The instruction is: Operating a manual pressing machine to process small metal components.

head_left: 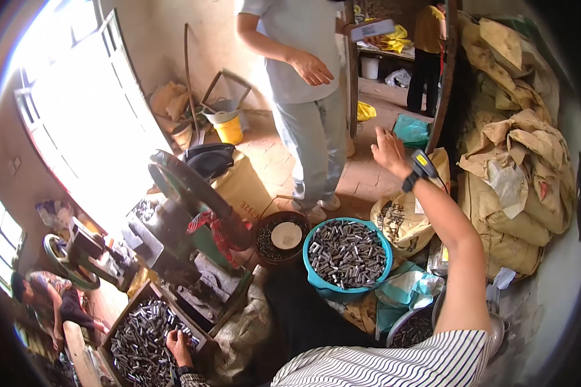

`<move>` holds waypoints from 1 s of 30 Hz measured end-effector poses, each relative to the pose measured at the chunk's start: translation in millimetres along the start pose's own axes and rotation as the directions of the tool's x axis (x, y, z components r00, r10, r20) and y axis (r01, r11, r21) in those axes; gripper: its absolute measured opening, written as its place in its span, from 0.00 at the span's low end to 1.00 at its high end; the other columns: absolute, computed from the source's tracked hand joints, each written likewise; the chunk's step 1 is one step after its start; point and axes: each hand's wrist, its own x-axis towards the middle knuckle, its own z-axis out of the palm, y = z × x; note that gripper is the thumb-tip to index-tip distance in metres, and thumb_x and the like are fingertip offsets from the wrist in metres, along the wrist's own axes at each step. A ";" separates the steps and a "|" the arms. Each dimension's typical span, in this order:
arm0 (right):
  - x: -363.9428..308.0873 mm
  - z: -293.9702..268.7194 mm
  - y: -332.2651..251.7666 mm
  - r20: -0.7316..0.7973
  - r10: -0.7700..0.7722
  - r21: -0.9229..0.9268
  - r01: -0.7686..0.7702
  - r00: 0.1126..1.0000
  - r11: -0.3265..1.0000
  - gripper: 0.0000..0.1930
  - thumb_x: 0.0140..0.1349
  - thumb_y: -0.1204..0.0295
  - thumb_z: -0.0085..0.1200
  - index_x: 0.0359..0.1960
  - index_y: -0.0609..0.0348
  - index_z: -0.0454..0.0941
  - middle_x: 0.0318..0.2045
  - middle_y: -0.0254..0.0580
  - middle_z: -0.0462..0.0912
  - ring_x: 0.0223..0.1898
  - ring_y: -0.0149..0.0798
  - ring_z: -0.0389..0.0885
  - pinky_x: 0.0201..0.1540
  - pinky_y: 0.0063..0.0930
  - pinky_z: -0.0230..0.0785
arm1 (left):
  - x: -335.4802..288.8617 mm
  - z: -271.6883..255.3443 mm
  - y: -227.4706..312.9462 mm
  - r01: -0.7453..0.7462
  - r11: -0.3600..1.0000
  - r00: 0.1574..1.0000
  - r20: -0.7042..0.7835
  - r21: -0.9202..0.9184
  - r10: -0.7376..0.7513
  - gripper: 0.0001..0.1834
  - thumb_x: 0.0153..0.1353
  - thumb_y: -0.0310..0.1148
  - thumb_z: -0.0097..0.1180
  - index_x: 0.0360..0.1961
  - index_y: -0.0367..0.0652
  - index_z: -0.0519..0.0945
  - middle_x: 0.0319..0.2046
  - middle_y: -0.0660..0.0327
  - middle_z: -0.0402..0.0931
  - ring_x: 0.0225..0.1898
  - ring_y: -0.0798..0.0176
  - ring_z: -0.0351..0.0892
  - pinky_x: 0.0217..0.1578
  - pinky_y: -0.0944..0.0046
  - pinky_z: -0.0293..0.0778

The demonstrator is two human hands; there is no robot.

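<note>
Many metal pieces (139, 338) filled a wooden box (183, 313) to the near left of the blue tub (339, 293); the left hand (179, 348) touched them, fingers curled, any grip too hidden to tell. Beyond the tub, rightward, the right hand (390, 153) was raised, fingers open. Farther behind the tub stood a person (300, 64).

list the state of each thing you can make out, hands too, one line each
left hand: fingers bent, at the small metal pieces in the box; hold unclear
right hand: raised, fingers open, nothing seen in it
wooden box: filled with metal pieces
blue basin: upright, heaped with metal pieces
dark bucket: upright, handle raised, pale round object inside
yellow bucket: upright
brown sacks: piled, creased
</note>
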 end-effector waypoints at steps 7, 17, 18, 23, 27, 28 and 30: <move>53.6 53.8 66.6 0.173 0.275 -0.275 -0.222 0.946 0.935 0.27 0.47 0.76 0.48 0.54 0.60 0.64 0.40 0.52 0.80 0.45 0.53 0.75 0.47 0.46 0.64 | 11.6 20.1 -7.2 -0.038 0.996 0.999 -0.006 0.076 0.038 0.06 0.61 0.29 0.52 0.32 0.37 0.72 0.18 0.64 0.70 0.14 0.72 0.67 0.15 0.72 0.65; 90.0 124.4 54.1 0.331 0.260 -0.256 -0.179 0.907 0.950 0.26 0.56 0.67 0.45 0.59 0.54 0.62 0.48 0.51 0.76 0.51 0.53 0.72 0.52 0.53 0.63 | 14.6 -20.8 -41.2 -0.004 0.983 0.999 -0.044 0.182 0.013 0.14 0.59 0.31 0.54 0.43 0.33 0.75 0.38 0.52 0.72 0.36 0.57 0.71 0.36 0.59 0.72; 83.7 130.6 61.6 0.252 0.221 -0.295 -0.143 0.942 0.945 0.25 0.55 0.67 0.46 0.57 0.54 0.63 0.48 0.50 0.76 0.51 0.53 0.72 0.52 0.54 0.62 | 23.6 -16.3 -38.3 -0.099 0.967 0.993 -0.036 0.236 0.110 0.09 0.59 0.29 0.54 0.36 0.34 0.73 0.28 0.59 0.71 0.26 0.65 0.69 0.27 0.65 0.68; 43.9 149.4 15.0 0.376 0.113 -0.075 -0.091 0.920 0.993 0.23 0.45 0.74 0.47 0.47 0.60 0.66 0.39 0.59 0.77 0.47 0.60 0.69 0.54 0.53 0.53 | 2.7 -25.2 -20.5 -0.152 0.948 0.983 -0.055 0.280 0.173 0.06 0.62 0.29 0.51 0.32 0.38 0.70 0.19 0.66 0.67 0.17 0.74 0.65 0.17 0.73 0.64; -50.2 165.8 41.8 0.666 0.035 -0.275 0.201 0.745 0.940 0.17 0.47 0.65 0.55 0.39 0.57 0.77 0.40 0.50 0.80 0.47 0.47 0.77 0.45 0.49 0.68 | 3.4 19.5 -4.3 -0.074 0.990 0.997 -0.008 0.118 0.075 0.06 0.63 0.30 0.51 0.34 0.38 0.71 0.19 0.66 0.68 0.17 0.75 0.65 0.17 0.73 0.63; -46.8 187.2 -9.0 0.820 0.007 -0.172 0.236 0.572 0.956 0.16 0.44 0.64 0.57 0.34 0.59 0.79 0.35 0.50 0.82 0.42 0.46 0.81 0.43 0.47 0.70 | -7.0 -5.2 6.6 -0.076 0.971 0.991 -0.094 0.227 0.099 0.06 0.63 0.30 0.51 0.33 0.38 0.71 0.19 0.66 0.69 0.17 0.75 0.65 0.17 0.73 0.64; -85.2 199.9 -38.2 0.823 0.004 0.065 -0.101 0.568 0.993 0.14 0.40 0.66 0.55 0.29 0.61 0.79 0.31 0.55 0.81 0.39 0.53 0.80 0.37 0.43 0.73 | -17.0 -28.1 10.5 -0.040 0.980 0.991 -0.121 0.196 0.065 0.07 0.63 0.30 0.51 0.32 0.38 0.70 0.19 0.66 0.69 0.16 0.74 0.66 0.16 0.74 0.63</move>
